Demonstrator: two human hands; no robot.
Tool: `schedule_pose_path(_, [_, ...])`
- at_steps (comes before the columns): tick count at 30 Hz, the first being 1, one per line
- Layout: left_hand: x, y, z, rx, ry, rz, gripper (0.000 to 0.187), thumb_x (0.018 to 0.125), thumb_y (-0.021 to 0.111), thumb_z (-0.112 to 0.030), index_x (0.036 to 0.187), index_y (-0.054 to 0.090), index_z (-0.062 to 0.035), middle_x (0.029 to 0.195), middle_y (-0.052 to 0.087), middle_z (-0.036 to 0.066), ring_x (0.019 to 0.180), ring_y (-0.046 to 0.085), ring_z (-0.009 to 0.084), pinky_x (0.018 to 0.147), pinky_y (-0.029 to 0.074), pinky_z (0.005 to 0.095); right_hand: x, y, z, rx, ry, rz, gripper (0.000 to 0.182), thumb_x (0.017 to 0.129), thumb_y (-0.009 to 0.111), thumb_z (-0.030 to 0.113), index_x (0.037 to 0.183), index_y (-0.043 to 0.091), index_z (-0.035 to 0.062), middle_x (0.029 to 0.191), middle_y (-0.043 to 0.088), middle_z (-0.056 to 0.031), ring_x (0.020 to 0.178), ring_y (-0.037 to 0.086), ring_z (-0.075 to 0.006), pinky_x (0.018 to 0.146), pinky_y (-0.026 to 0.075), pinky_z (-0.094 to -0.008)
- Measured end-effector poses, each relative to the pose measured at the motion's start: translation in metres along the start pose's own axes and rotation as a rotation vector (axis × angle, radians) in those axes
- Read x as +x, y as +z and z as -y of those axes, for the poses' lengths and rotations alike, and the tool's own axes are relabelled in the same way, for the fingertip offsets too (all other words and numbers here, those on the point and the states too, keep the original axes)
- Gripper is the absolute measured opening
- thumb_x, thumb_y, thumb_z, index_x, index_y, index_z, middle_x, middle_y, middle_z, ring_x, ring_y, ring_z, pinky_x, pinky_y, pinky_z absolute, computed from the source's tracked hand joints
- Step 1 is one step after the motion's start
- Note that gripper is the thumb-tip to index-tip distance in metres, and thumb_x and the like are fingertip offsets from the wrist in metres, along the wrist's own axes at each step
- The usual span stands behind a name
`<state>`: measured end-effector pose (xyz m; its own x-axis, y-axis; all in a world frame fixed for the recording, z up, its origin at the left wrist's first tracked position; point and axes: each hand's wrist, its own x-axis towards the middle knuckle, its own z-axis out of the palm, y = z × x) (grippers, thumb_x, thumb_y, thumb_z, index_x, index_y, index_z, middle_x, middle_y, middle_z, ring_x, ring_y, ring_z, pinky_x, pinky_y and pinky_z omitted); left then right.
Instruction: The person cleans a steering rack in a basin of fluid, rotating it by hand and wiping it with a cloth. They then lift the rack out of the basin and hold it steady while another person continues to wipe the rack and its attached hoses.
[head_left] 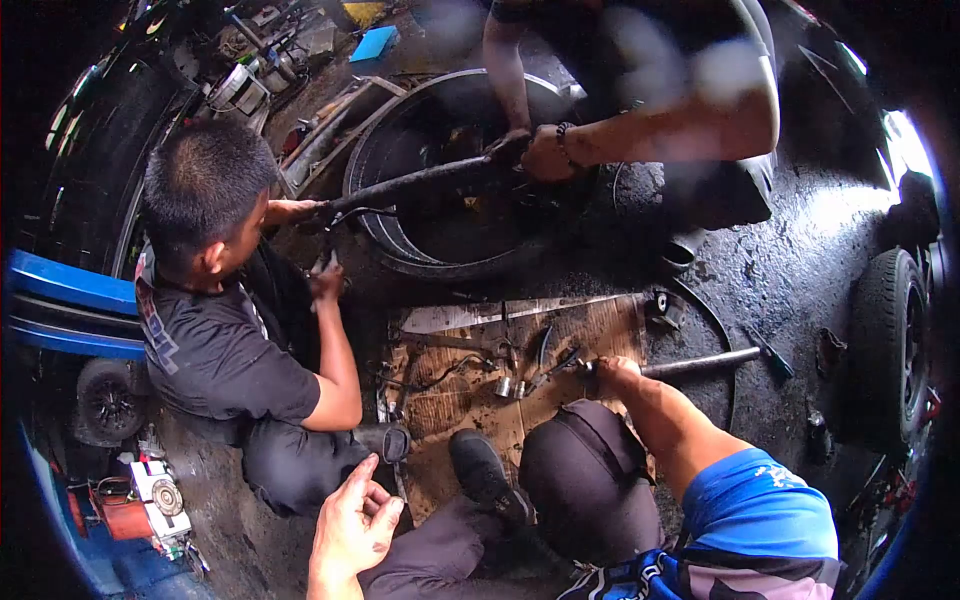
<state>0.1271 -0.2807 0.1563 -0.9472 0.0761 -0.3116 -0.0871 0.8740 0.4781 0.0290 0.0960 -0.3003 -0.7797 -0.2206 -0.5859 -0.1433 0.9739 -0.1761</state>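
My left hand (pixel 350 525) is raised at the bottom, forefinger stretched out and the other fingers loosely bent, holding nothing. Out in front, my right hand (pixel 617 374) is closed near the left end of a grey metal bar (pixel 705 363), which runs rightward past the wrist; the fingers partly hide the grip. Left of that hand, small metal parts (pixel 511 386) and a dark hose (pixel 430 383) lie on a flattened cardboard sheet (pixel 470 418). Across from me, two co-workers hold a long dark tube (pixel 415 187) between them; the seated person also grips a tool (pixel 325 240) beneath it.
A large round metal rim (pixel 385 245) lies beneath the tube. A wheel (pixel 888 345) stands at the right, near a blue-handled tool (pixel 775 358) on the wet, dark floor. A blue beam (pixel 75 285) juts in from the left, above a red-and-white machine (pixel 150 500).
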Motion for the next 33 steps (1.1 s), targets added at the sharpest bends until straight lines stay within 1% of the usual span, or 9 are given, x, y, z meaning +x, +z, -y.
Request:
schedule_pose_path(7, [0.005, -0.004, -0.007, 0.015, -0.007, 0.016, 0.059, 0.080, 0.069, -0.012, 0.130, 0.046, 0.0057, 0.075, 0.063, 0.009, 0.056, 0.060, 0.0126, 0.052, 0.048, 0.0258, -0.022, -0.034, 0.010, -0.007, -0.078, -0.032, 0.023, 0.082, 0.060, 0.033, 0.091, 0.068, 0.0125, 0.080, 0.070, -0.0053, 0.071, 0.069, -0.0185, 0.056, 0.055, -0.0347])
schedule_pose_path(13, [0.005, -0.005, -0.005, -0.020, -0.034, 0.037, 0.059, 0.080, 0.069, -0.011, 0.131, 0.045, 0.0065, 0.074, 0.063, 0.009, 0.056, 0.059, 0.0121, 0.052, 0.048, 0.0253, 0.044, 0.090, -0.030, -0.223, 0.055, -0.129, 0.026, 0.084, 0.057, 0.031, 0.096, 0.069, 0.0111, 0.093, 0.071, -0.0063, 0.087, 0.069, -0.0211, 0.070, 0.055, -0.0352])
schedule_pose_path(16, [0.004, -0.008, -0.015, -0.013, -0.029, 0.032, 0.059, 0.080, 0.069, -0.011, 0.130, 0.045, 0.0074, 0.074, 0.063, 0.009, 0.057, 0.059, 0.0121, 0.053, 0.048, 0.0252, -0.015, -0.015, 0.004, 0.017, -0.070, -0.084, 0.028, 0.080, 0.059, 0.033, 0.088, 0.066, 0.0072, 0.083, 0.068, -0.0089, 0.074, 0.067, -0.0232, 0.055, 0.053, -0.0413])
schedule_pose_path(18, [0.007, -0.011, -0.013, 0.031, -0.017, 0.034, 0.058, 0.080, 0.069, -0.011, 0.129, 0.045, 0.0086, 0.073, 0.063, 0.009, 0.058, 0.060, 0.0120, 0.054, 0.049, 0.0250, 0.058, 0.117, -0.049, -0.565, -0.375, -0.163, 0.029, 0.074, 0.057, 0.032, 0.090, 0.063, 0.0075, 0.074, 0.058, -0.0091, 0.063, 0.058, -0.0217, 0.050, 0.047, -0.0406])
schedule_pose_path(19, [0.005, -0.013, -0.019, -0.048, -0.265, 0.077, 0.057, 0.079, 0.071, -0.032, 0.128, 0.054, -0.0078, 0.083, 0.067, 0.006, 0.079, 0.063, 0.0242, 0.077, 0.049, 0.0417, 0.050, 0.090, -0.032, -0.344, -0.202, -0.161, 0.029, 0.077, 0.055, 0.031, 0.092, 0.064, 0.0081, 0.079, 0.060, -0.0086, 0.068, 0.059, -0.0216, 0.054, 0.048, -0.0407])
schedule_pose_path(28, [-0.013, -0.011, -0.014, -0.127, -0.046, -0.068, 0.055, 0.082, 0.068, -0.020, 0.131, 0.051, -0.0027, 0.077, 0.064, 0.012, 0.065, 0.062, 0.0243, 0.063, 0.051, 0.0355, -0.005, -0.014, 0.013, 0.040, 0.044, 0.161, 0.030, 0.089, 0.054, 0.030, 0.113, 0.068, 0.0175, 0.116, 0.067, -0.0029, 0.105, 0.064, -0.0195, 0.080, 0.053, -0.0417])
schedule_pose_path(31, [-0.015, -0.011, -0.013, -0.125, -0.046, -0.070, 0.056, 0.081, 0.069, -0.020, 0.130, 0.051, -0.0019, 0.078, 0.065, 0.012, 0.065, 0.062, 0.0246, 0.063, 0.051, 0.0355, -0.047, -0.080, 0.040, 0.053, 0.145, 0.185, 0.031, 0.089, 0.055, 0.031, 0.113, 0.068, 0.0179, 0.116, 0.067, -0.0015, 0.106, 0.064, -0.0196, 0.080, 0.053, -0.0415])
schedule_pose_path(32, [-0.016, -0.010, -0.011, -0.124, -0.042, -0.071, 0.056, 0.081, 0.069, -0.020, 0.130, 0.051, -0.0021, 0.078, 0.065, 0.012, 0.066, 0.062, 0.0250, 0.063, 0.050, 0.0356, -0.042, -0.070, 0.035, 0.034, 0.144, 0.144, 0.018, 0.084, 0.057, 0.024, 0.089, 0.073, 0.0188, 0.093, 0.072, -0.0021, 0.085, 0.069, -0.0187, 0.067, 0.055, -0.0323])
schedule_pose_path(33, [-0.016, -0.010, -0.010, -0.124, -0.037, -0.072, 0.056, 0.081, 0.069, -0.020, 0.130, 0.051, -0.0022, 0.078, 0.065, 0.013, 0.066, 0.062, 0.0253, 0.064, 0.050, 0.0357, -0.039, -0.059, 0.033, 0.028, 0.142, 0.138, 0.018, 0.084, 0.057, 0.024, 0.089, 0.073, 0.0188, 0.093, 0.072, -0.0024, 0.086, 0.069, -0.0189, 0.067, 0.055, -0.0325])
